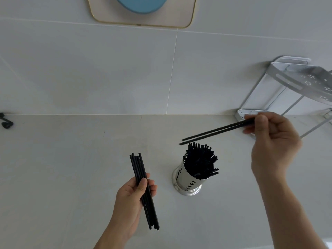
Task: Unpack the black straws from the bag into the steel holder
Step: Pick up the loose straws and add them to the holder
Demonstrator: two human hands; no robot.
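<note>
Key relation: the right hand pinches two thin black plastic straws at their far end; the free tips point toward 8 o'clock and hang just above the 11 o'clock rim of the perforated cylindrical steel holder.
Long axis: the pair lies nearly level, running from 2 o'clock at the hand to 8 o'clock at the tips; in my judgement it must tip toward upright before it can drop in.
Nearer hand: the right hand, at 2 o'clock from the holder, is the one placed to insert.
Holder contents: a dense fan of black straws stands in the holder, splayed toward 1 o'clock. Open gaps look few, so the incoming tips may catch on the standing ends.
Left hand: the left hand, at 9 o'clock from the holder and apart from it, grips a small bundle of black straws, long axis 11 to 5 o'clock.
Bag: not in view.
Surroundings: pale stone counter; grey metal corner rack at 2 o'clock behind the right hand; small black object at far 9 o'clock, well apart.
</note>
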